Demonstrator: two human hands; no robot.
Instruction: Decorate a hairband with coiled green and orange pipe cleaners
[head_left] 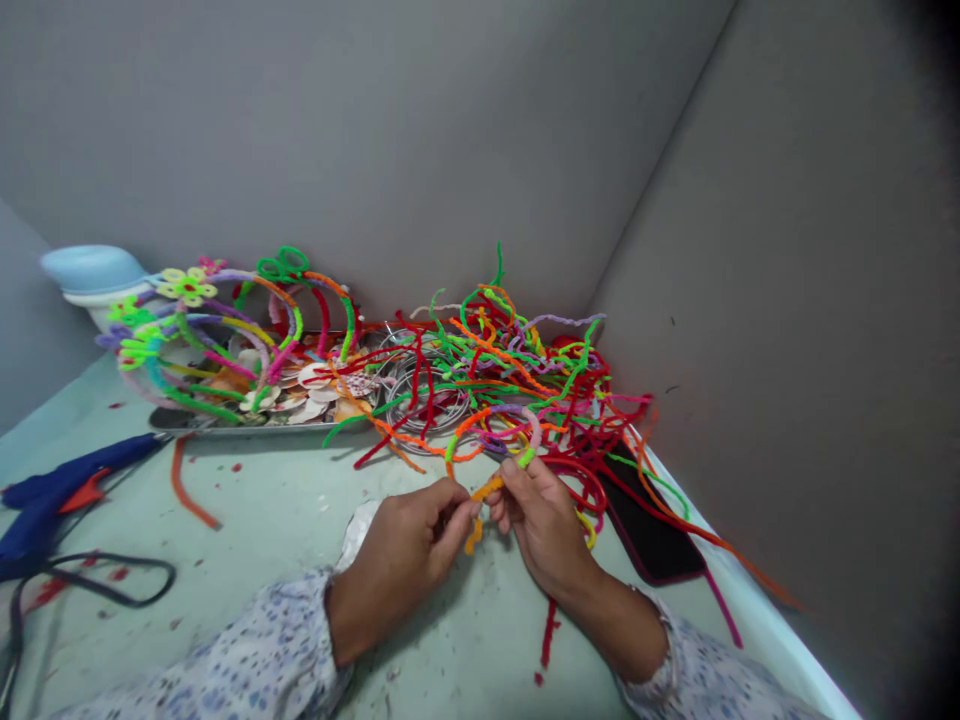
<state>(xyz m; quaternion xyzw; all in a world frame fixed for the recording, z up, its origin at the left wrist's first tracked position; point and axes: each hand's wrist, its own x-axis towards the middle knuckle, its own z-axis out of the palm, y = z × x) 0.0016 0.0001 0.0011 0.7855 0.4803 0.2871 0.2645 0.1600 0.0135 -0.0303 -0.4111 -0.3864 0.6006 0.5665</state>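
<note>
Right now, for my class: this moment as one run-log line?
left hand: pinching orange strip | right hand: holding multicoloured hoop | beside: dark phone | beyond: shell tray

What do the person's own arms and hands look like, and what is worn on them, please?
The left sleeve and right sleeve are pale, whitish fabric with scattered blue-purple spots. They are loose, and their cuffs look gathered. The left grip and right grip are bare human hands: no gloves, and no ring or watch shows.
</note>
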